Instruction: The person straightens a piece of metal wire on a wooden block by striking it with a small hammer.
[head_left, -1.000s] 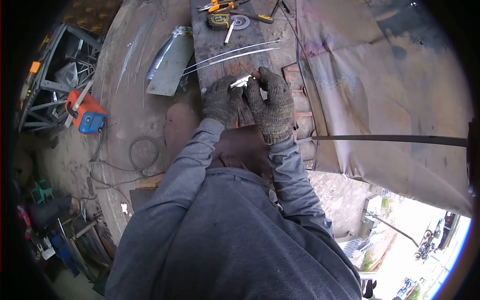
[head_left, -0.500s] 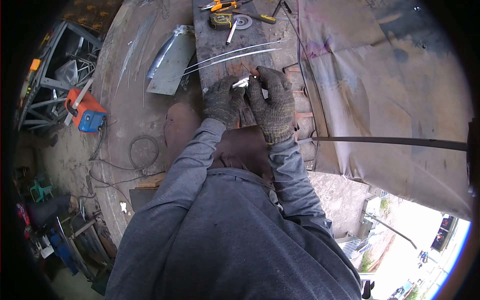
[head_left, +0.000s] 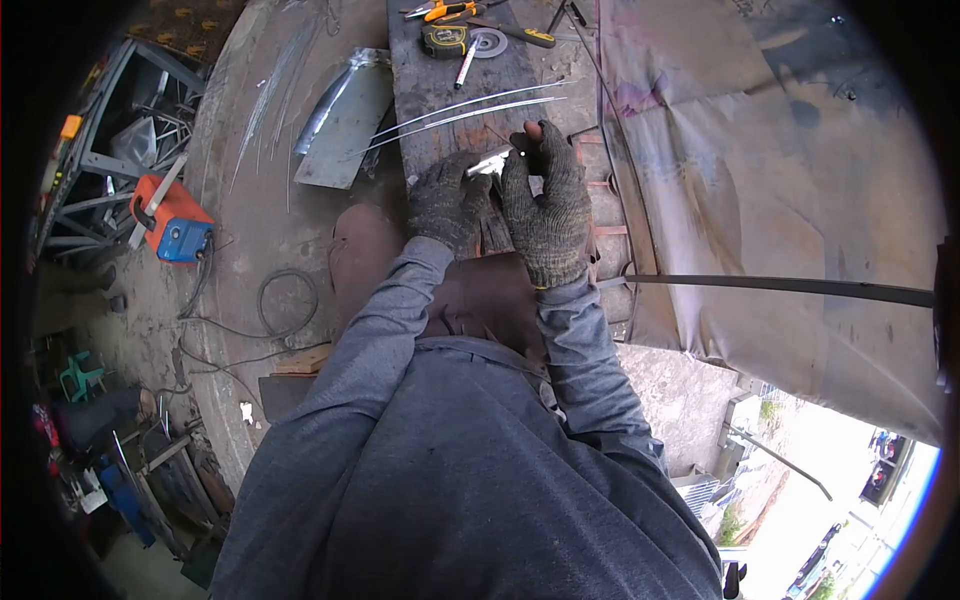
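Observation:
Both my hands wear dark knitted gloves and are close together over the near end of a dark board. My left hand (head_left: 438,205) is closed around the left end of a small shiny metal piece (head_left: 490,163), whose exact kind I cannot make out. My right hand (head_left: 550,215) is at the piece's right end, thumb beside it and forefinger lifted apart, a bare fingertip showing. Just beyond the hands, thin metal rods (head_left: 470,118) lie across the board (head_left: 440,80).
A tape measure (head_left: 444,41), marker (head_left: 467,62), grinding disc (head_left: 490,43) and orange-handled pliers (head_left: 445,11) lie at the board's far end. Bent sheet metal (head_left: 335,135) is to the left, near an orange-blue machine (head_left: 172,220) with cables. A large tarp (head_left: 760,180) covers the right.
My right fingers have spread and lifted slightly away from the metal piece. My left hand keeps its hold. At the far left, a person's foot has come into view.

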